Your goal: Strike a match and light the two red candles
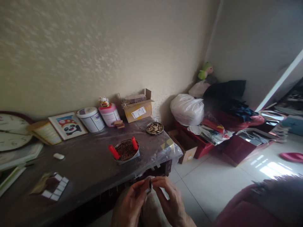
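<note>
Head view showed two hands and one small box (148, 186) between them, before the table (90, 164): left hand (133, 199) pinching it, right hand (169, 193) with fingers curled nearly together, their hold unclear. Its visible edge pointed forward; fingers hid its long axis. Beyond stood two red sticks (114, 152), one matchstick dish (155, 134), two tubs (92, 121).

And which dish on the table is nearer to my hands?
The dish holding two red sticks; the other dish, with pale sticks, stands farther back.
</note>
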The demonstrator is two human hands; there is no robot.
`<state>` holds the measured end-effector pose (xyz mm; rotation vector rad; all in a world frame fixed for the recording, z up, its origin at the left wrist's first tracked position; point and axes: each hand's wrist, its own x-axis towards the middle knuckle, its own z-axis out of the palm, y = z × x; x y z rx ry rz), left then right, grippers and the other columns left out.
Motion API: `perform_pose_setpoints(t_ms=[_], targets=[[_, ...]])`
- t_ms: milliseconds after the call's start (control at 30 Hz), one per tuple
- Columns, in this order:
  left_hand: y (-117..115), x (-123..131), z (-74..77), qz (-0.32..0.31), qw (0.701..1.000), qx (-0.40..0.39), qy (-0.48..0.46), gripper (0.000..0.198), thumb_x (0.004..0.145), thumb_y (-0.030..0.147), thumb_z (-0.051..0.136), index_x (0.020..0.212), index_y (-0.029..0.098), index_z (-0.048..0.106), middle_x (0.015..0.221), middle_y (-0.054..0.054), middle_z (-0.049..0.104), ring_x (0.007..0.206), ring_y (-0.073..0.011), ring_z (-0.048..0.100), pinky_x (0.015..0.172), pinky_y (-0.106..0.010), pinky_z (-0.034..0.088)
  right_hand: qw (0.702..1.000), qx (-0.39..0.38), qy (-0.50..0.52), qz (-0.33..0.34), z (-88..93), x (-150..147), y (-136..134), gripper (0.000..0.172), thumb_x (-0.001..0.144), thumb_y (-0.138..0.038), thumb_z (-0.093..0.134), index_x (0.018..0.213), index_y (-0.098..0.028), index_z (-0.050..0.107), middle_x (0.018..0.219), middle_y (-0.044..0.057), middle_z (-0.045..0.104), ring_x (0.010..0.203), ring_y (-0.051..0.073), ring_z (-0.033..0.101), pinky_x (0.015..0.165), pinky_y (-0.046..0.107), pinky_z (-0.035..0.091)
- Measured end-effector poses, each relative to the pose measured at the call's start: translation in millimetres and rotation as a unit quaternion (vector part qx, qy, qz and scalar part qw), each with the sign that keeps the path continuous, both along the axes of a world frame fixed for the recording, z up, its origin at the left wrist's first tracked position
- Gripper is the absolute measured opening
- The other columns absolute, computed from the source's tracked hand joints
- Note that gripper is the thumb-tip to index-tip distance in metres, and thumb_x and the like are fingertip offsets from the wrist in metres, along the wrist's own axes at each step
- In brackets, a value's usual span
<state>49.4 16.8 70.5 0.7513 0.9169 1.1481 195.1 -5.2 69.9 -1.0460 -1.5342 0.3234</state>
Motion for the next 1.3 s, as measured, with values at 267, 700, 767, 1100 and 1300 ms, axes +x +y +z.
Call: perform_pose_setpoints(t_ms=[267,700,767,1100,1300], targets=[[1.8,-4.6,-8.9,-0.028,0.999,0.022,-0.022,0.037,0.065,0.036,0.081,0.099,0.024,0.072,0.112,-0.009,0.075,0.115,-0.0326,0.062,0.097,-0.041,0.048,1.000,0.013,-0.003,0.005,0.8,-1.4,-1.1,0.017,0.091,-0.008,0.056,0.099,-0.023,0.060,0.101,0.003,0.069,0.093,0.015,0.066,0.083,0.025,0.052],[-3.8,-2.4,1.1,-0.039,0.999,-0.009,-0.017,0.036,0.066,0.038,0.081,0.097,0.023,0.073,0.112,-0.009,0.075,0.116,-0.0311,0.062,0.096,-0.037,0.048,0.999,0.018,-0.022,-0.014,-0.9,2.3,-1.4,0.017,0.092,-0.009,0.057,0.100,-0.023,0.060,0.097,0.002,0.070,0.090,0.014,0.066,0.082,0.025,0.051],[-3.4,-2.7,-0.4,-0.044,0.999,-0.008,-0.011,0.035,0.067,0.038,0.080,0.098,0.023,0.073,0.112,-0.009,0.075,0.115,-0.0302,0.062,0.095,-0.036,0.048,0.999,0.031,-0.024,-0.029,-1.1,2.1,-1.6,0.017,0.091,-0.010,0.057,0.101,-0.023,0.060,0.094,0.001,0.070,0.088,0.014,0.066,0.081,0.024,0.052],[-4.1,0.3,3.8,-0.027,1.000,-0.007,-0.007,0.035,0.066,0.038,0.080,0.097,0.021,0.074,0.111,-0.010,0.076,0.111,-0.0307,0.064,0.096,-0.038,0.049,0.999,0.021,-0.017,-0.023,0.5,3.4,-4.8,0.017,0.091,-0.009,0.057,0.098,-0.023,0.062,0.097,0.001,0.071,0.091,0.013,0.067,0.083,0.023,0.052],[-5.1,0.9,2.8,-0.028,1.000,-0.006,-0.008,0.035,0.068,0.039,0.078,0.098,0.021,0.074,0.110,-0.010,0.076,0.109,-0.0307,0.065,0.093,-0.038,0.051,0.999,0.010,-0.019,-0.026,-1.4,3.3,-5.9,0.016,0.091,-0.010,0.057,0.098,-0.023,0.063,0.098,0.002,0.072,0.091,0.014,0.068,0.082,0.024,0.053]])
